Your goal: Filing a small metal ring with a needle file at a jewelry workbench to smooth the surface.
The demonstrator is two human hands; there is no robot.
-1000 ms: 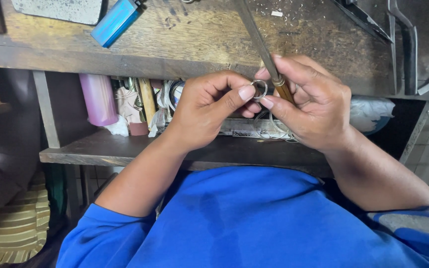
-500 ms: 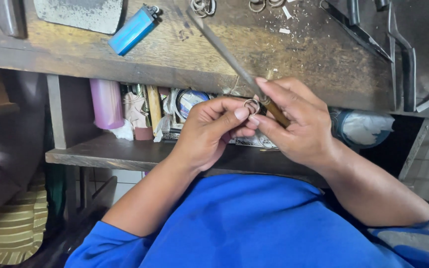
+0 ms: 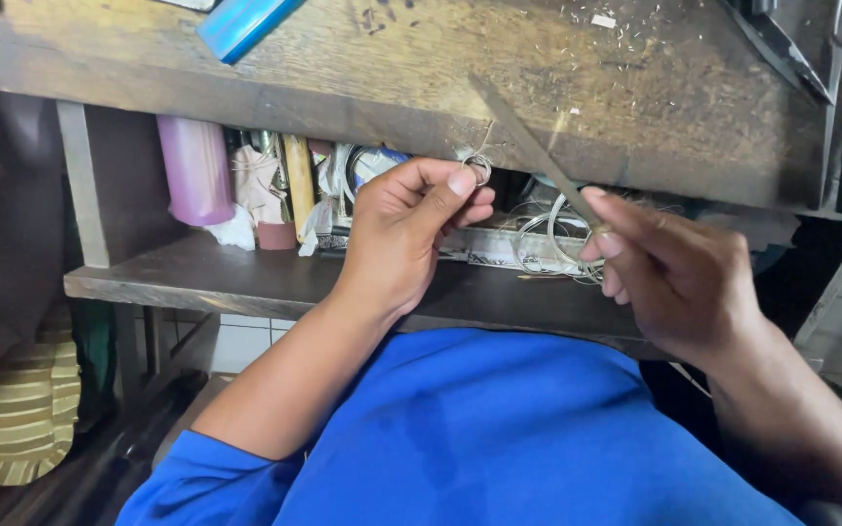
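Worn, scratched wood forms the workbench top (image 3: 635,107) ahead of you, its surface flecked with metal filings. Below it runs a dark wooden shelf (image 3: 197,278) crowded with stored items.

Your left hand (image 3: 406,229) is raised to the front edge of the bench. Its thumb and forefinger are pinched together on a small silver metal ring (image 3: 478,168), which sits at the fingertips and touches or nearly touches the bench edge; the other fingers are curled beneath.

Your right hand (image 3: 679,278) is well apart from the left, lower and to the right. Its fingers are closed around the handle end of a long, slim grey metal file (image 3: 533,146). The file slants up and to the left, its tip lying against the bench front near the ring. Whether the file touches the ring cannot be told.

On the shelf behind your hands stand a pale purple plastic cylinder (image 3: 195,168), crumpled white cloth (image 3: 250,190), a yellowish wooden stick (image 3: 298,185) and loops of thin silver wire (image 3: 557,239). A bright blue lighter (image 3: 246,21) lies on the bench top at the upper left. Dark metal tools (image 3: 830,68) rest at the upper right. Your blue shirt (image 3: 479,438) fills the lower view.
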